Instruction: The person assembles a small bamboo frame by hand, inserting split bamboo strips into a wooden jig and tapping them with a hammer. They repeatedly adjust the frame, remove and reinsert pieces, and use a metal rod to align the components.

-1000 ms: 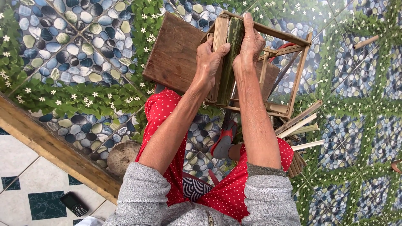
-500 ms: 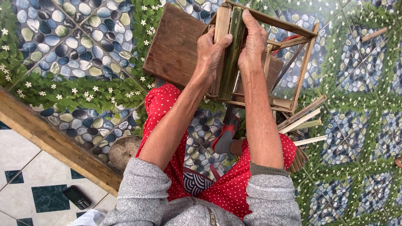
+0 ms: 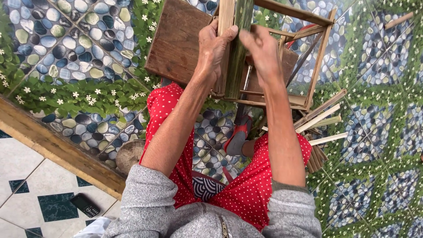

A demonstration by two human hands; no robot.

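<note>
Head view: both hands, left hand point(image 3: 213, 53) and right hand point(image 3: 264, 53), grip closed around green bamboo strip point(image 3: 240, 44).

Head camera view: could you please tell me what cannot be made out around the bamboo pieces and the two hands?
- Top ends of the bamboo pieces: cut off by the top edge.
- Left hand grip: only its back shows.
- Right hand fingers: motion-blurred.
- Wooden frame: far side out of picture.
- Stick bundle: partly behind the knee.
</note>
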